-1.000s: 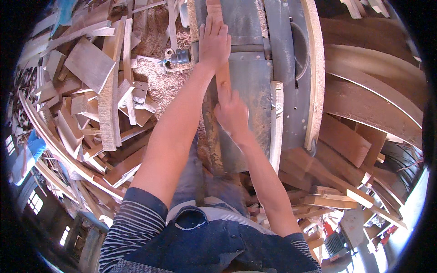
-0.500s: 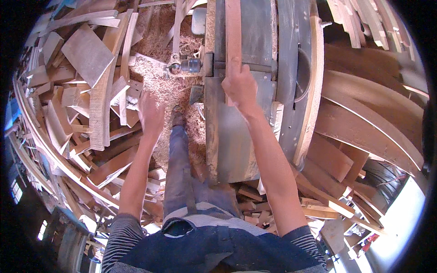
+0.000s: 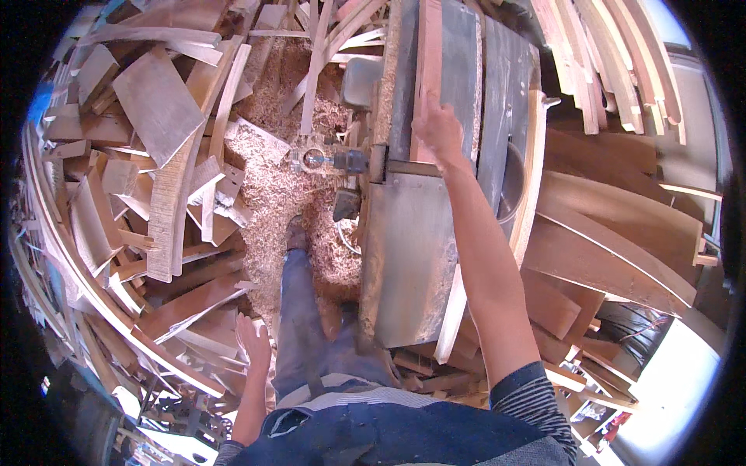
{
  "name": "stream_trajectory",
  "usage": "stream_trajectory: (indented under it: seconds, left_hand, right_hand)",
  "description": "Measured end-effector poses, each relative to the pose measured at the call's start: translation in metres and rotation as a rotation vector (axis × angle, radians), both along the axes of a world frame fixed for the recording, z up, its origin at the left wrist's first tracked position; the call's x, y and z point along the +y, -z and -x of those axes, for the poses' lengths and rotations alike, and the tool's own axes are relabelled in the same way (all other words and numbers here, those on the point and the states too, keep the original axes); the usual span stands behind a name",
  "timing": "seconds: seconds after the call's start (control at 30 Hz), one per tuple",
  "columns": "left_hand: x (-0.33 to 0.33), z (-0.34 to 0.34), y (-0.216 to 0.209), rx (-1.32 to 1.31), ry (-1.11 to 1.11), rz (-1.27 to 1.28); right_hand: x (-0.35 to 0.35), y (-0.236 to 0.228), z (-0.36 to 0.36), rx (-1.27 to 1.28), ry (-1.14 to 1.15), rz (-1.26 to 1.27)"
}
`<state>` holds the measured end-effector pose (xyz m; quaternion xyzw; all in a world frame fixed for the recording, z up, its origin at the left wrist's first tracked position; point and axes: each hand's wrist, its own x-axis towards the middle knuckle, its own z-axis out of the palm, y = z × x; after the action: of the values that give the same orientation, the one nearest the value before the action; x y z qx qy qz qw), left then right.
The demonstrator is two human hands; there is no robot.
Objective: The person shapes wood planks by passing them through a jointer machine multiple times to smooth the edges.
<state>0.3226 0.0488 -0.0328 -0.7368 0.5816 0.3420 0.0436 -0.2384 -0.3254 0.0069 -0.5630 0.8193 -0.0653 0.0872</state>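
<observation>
A long reddish wooden strip (image 3: pixel 429 54) lies lengthwise on the grey metal table of a woodworking machine (image 3: pixel 416 256). My right hand (image 3: pixel 439 132) is closed on the strip near its near end, the arm stretched far forward. The strip's near end lies just past the dark gap across the table. My left hand (image 3: pixel 253 342) hangs low beside my left leg, holding nothing, its fingers apart.
Offcuts and boards (image 3: pixel 159 105) are heaped to the left. Wood shavings (image 3: pixel 272 186) cover the floor beside the machine. A dark motor-like part (image 3: pixel 351 161) juts from its left side. Large curved wooden pieces (image 3: pixel 614 248) lie to the right, with a stack of strips (image 3: pixel 614 70) beyond.
My right hand and the wooden strip have moved forward along the machine table, past the gap. My left hand has dropped back towards my body, and the view has shifted.
</observation>
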Motion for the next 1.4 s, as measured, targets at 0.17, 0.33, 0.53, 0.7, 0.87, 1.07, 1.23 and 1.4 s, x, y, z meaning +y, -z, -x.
stream_trajectory:
  seconds: [0.17,0.33,0.53,0.7,0.87,1.07,1.23,1.4]
  left_hand:
    - [-0.03,0.015,0.005,0.12,-0.005,0.107]
    - [-0.102,0.06,-0.046,0.286,-0.025,0.134]
    - [-0.165,0.17,-0.09,0.839,-0.05,0.099]
    - [-0.175,0.272,-0.08,1.343,-0.167,-0.274]
    - [-0.142,0.325,-0.113,1.529,-0.529,-0.682]
    - [-0.061,0.335,-0.084,1.532,-0.561,-0.782]
    - [-0.029,0.334,-0.085,1.54,-0.621,-0.832]
    - [-0.011,0.326,-0.095,1.47,-0.622,-0.795]
  right_hand:
    - [-0.025,-0.011,0.036,0.009,-0.008,-0.083]
    - [0.054,-0.074,-0.016,-1.089,0.26,-0.003]
    - [0.227,-0.107,-0.069,-1.799,0.46,0.317]
    - [0.371,-0.125,-0.109,-2.122,0.548,0.35]
    - [0.488,-0.123,-0.146,-2.336,0.663,0.314]
    - [0.584,-0.119,-0.177,-2.368,0.959,0.357]
    - [0.611,-0.133,-0.185,-2.332,0.83,0.285]
    - [0.615,-0.157,-0.199,-2.213,0.871,0.298]
